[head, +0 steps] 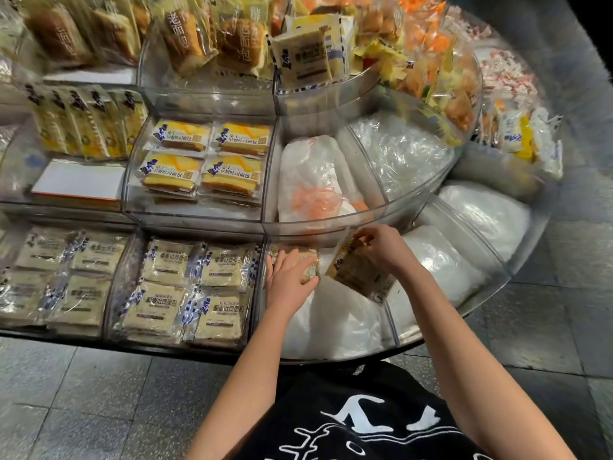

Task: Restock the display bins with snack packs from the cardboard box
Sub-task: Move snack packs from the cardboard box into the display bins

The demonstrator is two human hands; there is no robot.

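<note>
Hands in bin (pixel 331 359) — left hand (pixel 288 282) flat on snack pack (pixel 311 271), right hand (pixel 381 248) tight around tilted pack (pixel 358 274)

Black top (pixel 365 393) w/ white print (pixel 381 423) across front: thick curved strokes in upper part, thinner wavy outlines & loops below; cut off at bottom edge, can't read it. Fabric slightly creased. L forearm (pixel 252 366) & R forearm (pixel 464 343) bare down to frame edge. L hand (pixel 287 280), R hand (pixel 381 249) bare too.
</note>
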